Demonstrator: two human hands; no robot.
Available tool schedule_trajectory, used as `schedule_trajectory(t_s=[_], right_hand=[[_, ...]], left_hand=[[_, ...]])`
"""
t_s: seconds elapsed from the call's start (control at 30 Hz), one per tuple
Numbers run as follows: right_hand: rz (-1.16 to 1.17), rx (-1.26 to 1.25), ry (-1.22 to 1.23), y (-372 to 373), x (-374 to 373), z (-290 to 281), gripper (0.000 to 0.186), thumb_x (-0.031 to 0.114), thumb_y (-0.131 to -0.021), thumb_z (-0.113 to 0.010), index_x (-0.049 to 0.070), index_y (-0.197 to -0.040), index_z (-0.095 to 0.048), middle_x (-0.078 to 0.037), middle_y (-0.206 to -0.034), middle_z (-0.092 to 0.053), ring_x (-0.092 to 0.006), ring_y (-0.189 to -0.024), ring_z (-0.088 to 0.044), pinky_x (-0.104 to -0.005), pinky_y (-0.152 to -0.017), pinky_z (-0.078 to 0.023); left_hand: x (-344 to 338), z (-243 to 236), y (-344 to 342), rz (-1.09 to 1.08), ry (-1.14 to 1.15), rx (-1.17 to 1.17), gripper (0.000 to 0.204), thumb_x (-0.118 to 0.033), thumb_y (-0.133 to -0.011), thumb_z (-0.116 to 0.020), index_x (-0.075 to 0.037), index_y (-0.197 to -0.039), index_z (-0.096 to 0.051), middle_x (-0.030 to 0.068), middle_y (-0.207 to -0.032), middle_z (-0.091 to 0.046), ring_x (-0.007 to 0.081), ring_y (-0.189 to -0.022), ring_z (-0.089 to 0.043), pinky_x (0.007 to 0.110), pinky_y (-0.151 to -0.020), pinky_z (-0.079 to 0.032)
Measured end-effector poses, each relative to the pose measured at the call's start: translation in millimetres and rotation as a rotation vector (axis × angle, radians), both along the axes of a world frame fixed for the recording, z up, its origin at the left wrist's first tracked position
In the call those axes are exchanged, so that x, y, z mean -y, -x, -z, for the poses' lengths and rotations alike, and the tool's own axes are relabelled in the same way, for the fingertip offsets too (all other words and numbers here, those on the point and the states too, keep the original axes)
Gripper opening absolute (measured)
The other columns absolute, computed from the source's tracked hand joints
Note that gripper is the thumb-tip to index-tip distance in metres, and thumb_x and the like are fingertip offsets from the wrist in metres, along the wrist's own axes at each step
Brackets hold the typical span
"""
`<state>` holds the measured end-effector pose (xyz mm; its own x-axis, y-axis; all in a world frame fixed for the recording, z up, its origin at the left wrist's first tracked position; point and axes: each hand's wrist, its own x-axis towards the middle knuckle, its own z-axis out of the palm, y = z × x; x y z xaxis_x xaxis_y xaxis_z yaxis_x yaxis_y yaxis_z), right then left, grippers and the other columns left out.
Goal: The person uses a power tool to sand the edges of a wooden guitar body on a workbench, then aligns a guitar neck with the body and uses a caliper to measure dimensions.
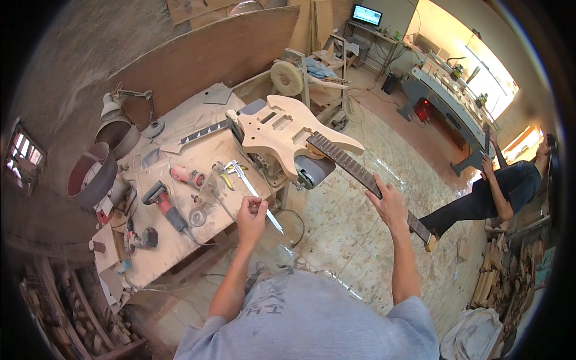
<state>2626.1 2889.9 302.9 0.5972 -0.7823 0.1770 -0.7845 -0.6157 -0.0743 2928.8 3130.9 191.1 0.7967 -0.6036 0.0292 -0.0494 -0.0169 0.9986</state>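
Observation:
In my left hand (251, 221) is a silver vernier caliper (243, 176), pinched near its middle with its jaws pointing toward the workbench. My right hand (391, 207) wraps around the dark fretted neck (348, 167) of an unfinished electric guitar. Its bare wood body (282, 129), with pickup cavities cut in it, rests on a belt-type machine (315, 171) at the bench's right end. The pale end of the neck (430, 243) sticks out beyond my right hand. What the thumb of that hand does under the neck is hidden.
On the workbench (198, 240) lie an angle grinder (165, 207), a red power tool (187, 176), a cordless drill (141, 237), yellow-handled pliers (226, 180) and a second fretted neck (204, 132). A desk lamp (153, 127) stands behind. At right, another person (504, 189) holds a guitar neck (486, 141).

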Motion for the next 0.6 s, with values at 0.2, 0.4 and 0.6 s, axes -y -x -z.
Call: schedule_trajectory(t_s=[0.2,0.4,0.6], right_hand=[[-0.031,-0.008,0.111,-2.5,2.8,6.4,0.068,0.054,-0.097,-0.067,0.026,-0.156,-0.048,-0.02,-0.098,-0.068,-0.0404,-0.084,-0.071,-0.0492,-0.071,-0.057],[-0.006,-0.014,0.061,-8.8,2.9,7.5,0.069,0.054,-0.097,-0.068,0.026,-0.157,-0.048,-0.02,-0.097,-0.068,-0.0411,-0.085,-0.07,-0.0505,-0.073,-0.056],[0.006,0.167,-0.06,-0.2,-12.3,27.5,0.067,0.039,-0.098,-0.071,0.02,-0.158,-0.048,-0.022,-0.114,-0.07,-0.0441,-0.098,-0.067,-0.0508,-0.085,-0.053]], left_hand=[[-8.8,2.9,9.4,-0.048,-0.048,0.022,0.023,-0.017,-0.097,-0.075,0.0,-0.108,-0.063,0.0066,-0.094,-0.07,0.0135,-0.081,-0.068,0.03,-0.074,-0.055],[-18.6,25.0,8.7,-0.029,-0.069,0.014,0.021,-0.014,-0.1,-0.071,-0.001,-0.112,-0.06,0.0052,-0.097,-0.067,0.0119,-0.081,-0.065,0.027,-0.074,-0.053],[-31.0,25.1,13.6,0.0,-0.103,-0.001,0.021,-0.02,-0.098,-0.075,-0.001,-0.108,-0.07,0.0034,-0.093,-0.073,0.0109,-0.086,-0.068,0.029,-0.078,-0.055]])
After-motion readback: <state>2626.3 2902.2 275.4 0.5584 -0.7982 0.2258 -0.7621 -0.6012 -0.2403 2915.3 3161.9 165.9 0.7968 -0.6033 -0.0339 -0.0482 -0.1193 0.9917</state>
